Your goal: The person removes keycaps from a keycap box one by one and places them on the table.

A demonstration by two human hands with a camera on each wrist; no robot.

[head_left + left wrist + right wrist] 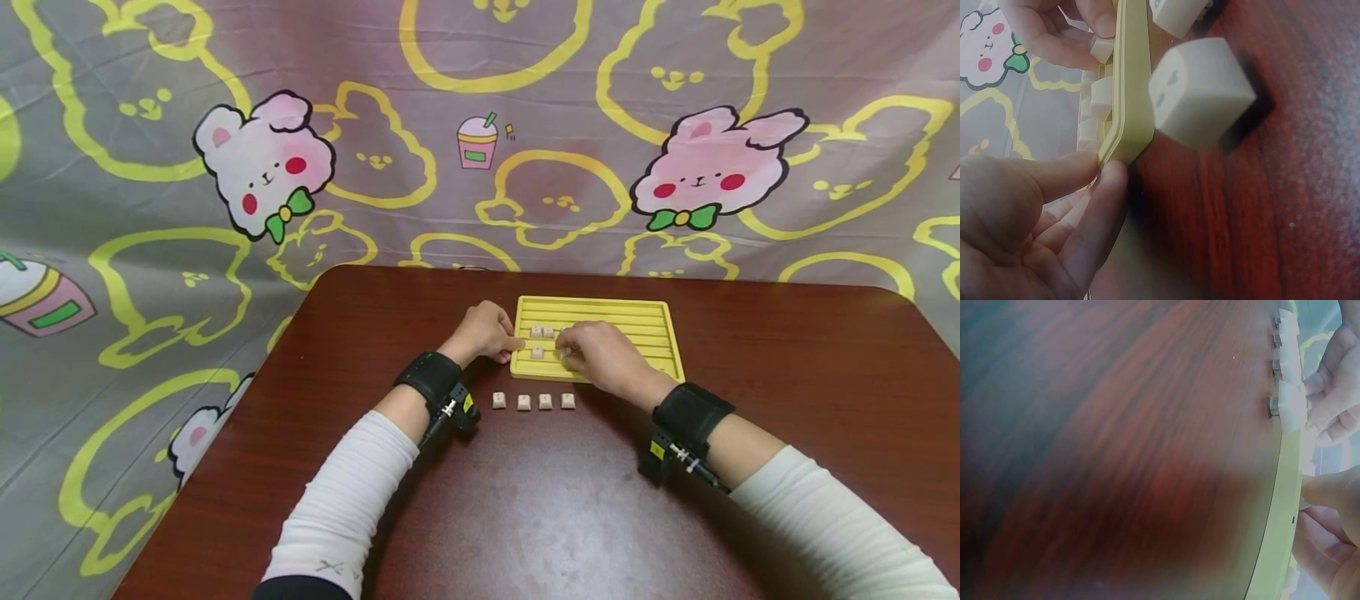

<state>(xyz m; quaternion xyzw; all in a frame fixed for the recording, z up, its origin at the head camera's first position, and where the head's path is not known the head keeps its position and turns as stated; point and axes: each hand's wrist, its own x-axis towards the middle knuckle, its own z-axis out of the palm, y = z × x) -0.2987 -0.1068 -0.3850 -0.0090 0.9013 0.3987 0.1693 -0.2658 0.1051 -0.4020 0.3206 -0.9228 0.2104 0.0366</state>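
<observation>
The yellow tray [633,330] lies flat on the far part of the dark red-brown bench [525,500], a little right of the middle in the head view, and it has long raised ridges running from left to right. The left hand [483,332] is at the left edge of the tray, near its front corner; the thumb is on top and a finger is below, so the edge is pinched between them. The right hand [606,357] is above the nearer rows, and its fingertips are pinching a white keycap [1102,50], which is seen best in the left wrist view. Whether this keycap is already seated in the row, I cannot tell.

Inside the tray, two keycaps [548,332] stand side by side in one row, and a single keycap [537,353] is in the row nearer to the person. In front of the tray, four loose keycaps [545,402] make a line on the bench, apart from each other; at least one carries dark marks. White sleeves [345,500] cover the forearms, and each wrist wears a black band [429,382]. Behind the bench hangs a cartoon-printed cloth [450,217].
</observation>
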